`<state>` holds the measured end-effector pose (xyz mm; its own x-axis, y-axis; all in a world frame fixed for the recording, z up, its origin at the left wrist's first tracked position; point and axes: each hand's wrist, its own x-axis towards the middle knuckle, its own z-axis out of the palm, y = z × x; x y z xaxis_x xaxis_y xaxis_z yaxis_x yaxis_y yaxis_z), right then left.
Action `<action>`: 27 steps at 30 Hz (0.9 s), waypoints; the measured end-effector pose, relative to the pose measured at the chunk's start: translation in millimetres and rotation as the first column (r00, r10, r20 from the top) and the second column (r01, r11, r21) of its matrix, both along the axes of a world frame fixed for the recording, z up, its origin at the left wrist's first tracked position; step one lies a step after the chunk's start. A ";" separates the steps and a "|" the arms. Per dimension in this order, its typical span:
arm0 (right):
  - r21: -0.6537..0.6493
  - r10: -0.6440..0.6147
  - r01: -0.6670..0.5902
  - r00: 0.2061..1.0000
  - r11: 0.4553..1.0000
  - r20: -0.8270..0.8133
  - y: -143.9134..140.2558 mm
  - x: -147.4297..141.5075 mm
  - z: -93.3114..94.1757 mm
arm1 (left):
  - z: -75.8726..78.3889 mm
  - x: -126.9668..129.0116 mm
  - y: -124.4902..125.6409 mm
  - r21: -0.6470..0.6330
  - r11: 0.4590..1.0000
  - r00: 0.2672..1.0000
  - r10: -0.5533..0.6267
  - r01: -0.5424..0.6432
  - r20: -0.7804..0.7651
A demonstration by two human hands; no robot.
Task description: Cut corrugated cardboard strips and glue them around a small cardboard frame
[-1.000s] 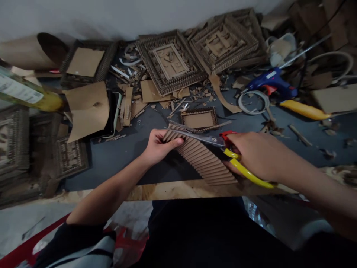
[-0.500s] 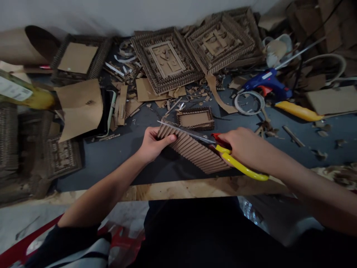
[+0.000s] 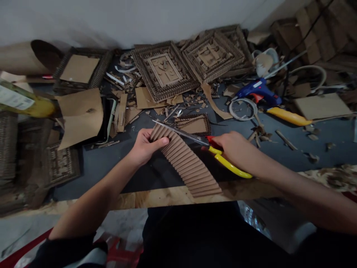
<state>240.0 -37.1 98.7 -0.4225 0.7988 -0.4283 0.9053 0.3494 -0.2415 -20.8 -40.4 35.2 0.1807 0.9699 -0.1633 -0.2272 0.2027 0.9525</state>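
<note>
My left hand [image 3: 145,146] pinches the upper end of a ribbed corrugated cardboard sheet [image 3: 187,165] that droops down towards the table's front edge. My right hand [image 3: 235,149] grips yellow-handled scissors [image 3: 212,149]; their blades lie along the sheet's top edge, the tip reaching near my left fingers. A small cardboard frame [image 3: 195,124] lies just behind the blades.
Two large square cardboard relief frames [image 3: 163,70] [image 3: 214,54] lie at the back. A blue glue gun [image 3: 259,91], a tape ring [image 3: 243,109] and a yellow tool [image 3: 288,116] sit at the right. Loose cardboard pieces [image 3: 80,113] and scraps cover the dark table [image 3: 111,163] at the left.
The scissors have slid left along the sheet's top edge with my right hand following. The sheet's lower end has swung down towards me.
</note>
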 end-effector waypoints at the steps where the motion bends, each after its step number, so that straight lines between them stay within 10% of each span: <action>1: -0.019 -0.024 0.024 1.000 1.000 0.004 -1.0 -0.4 -0.5 | 1.4 -0.1 -0.2 -0.008 1.000 1.000 0.004 -0.004 0.006; 10: -0.074 -0.072 0.063 0.989 0.995 -0.128 -6.7 5.8 1.3 | -4.1 12.9 -1.7 -0.040 0.999 0.999 -0.021 0.020 -0.031; 15: -0.013 -0.043 0.042 0.991 0.999 -0.124 -3.4 3.7 -10.9 | 22.8 4.2 -0.7 -0.136 0.973 0.975 -0.202 0.188 -0.090; 19: 0.009 -0.038 0.043 0.939 0.999 -0.341 1.2 9.3 -10.8 | 58.8 -32.7 11.7 -0.281 0.851 0.730 -0.525 0.444 -0.437; 24: -0.250 -0.251 0.124 0.778 0.960 -0.576 3.8 38.2 1.8 | 81.2 -76.7 49.1 0.037 0.989 0.410 -0.026 0.145 -0.912; 27: -0.281 -0.365 0.236 0.668 0.930 -0.648 0.2 59.7 5.3 | 81.3 -62.0 68.4 0.411 0.905 0.336 0.356 0.107 -0.872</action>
